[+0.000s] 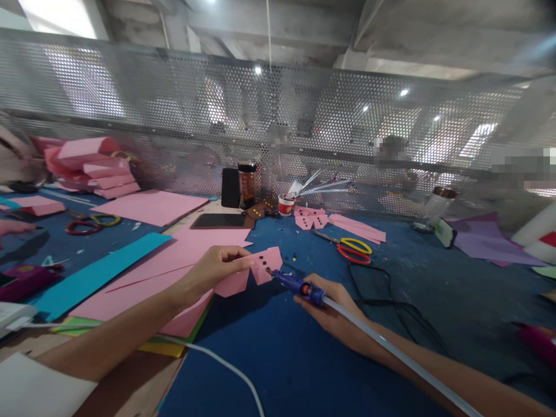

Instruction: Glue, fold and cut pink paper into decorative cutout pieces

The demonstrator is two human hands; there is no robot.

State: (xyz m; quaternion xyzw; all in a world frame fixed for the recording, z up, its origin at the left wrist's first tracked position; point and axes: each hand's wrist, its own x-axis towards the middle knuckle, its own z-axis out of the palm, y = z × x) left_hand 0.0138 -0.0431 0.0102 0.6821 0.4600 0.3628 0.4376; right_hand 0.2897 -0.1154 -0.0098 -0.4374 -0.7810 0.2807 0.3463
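Note:
My left hand (217,267) pinches a small folded pink paper piece (264,264) with dark dots, held a little above the blue table. My right hand (325,304) grips a blue glue gun (297,285) with a clear glue stick (391,344) running back along my forearm. The gun's nozzle touches the lower right edge of the pink piece. Under my left hand lie large pink paper sheets (174,260).
Yellow and red scissors (354,250) and more pink cut pieces (310,218) lie behind on the blue table (282,359). A black cord (391,295) loops to the right, a white cable (226,365) in front. A teal strip (95,275), stacked pink boxes (99,165) and second scissors (91,223) are left.

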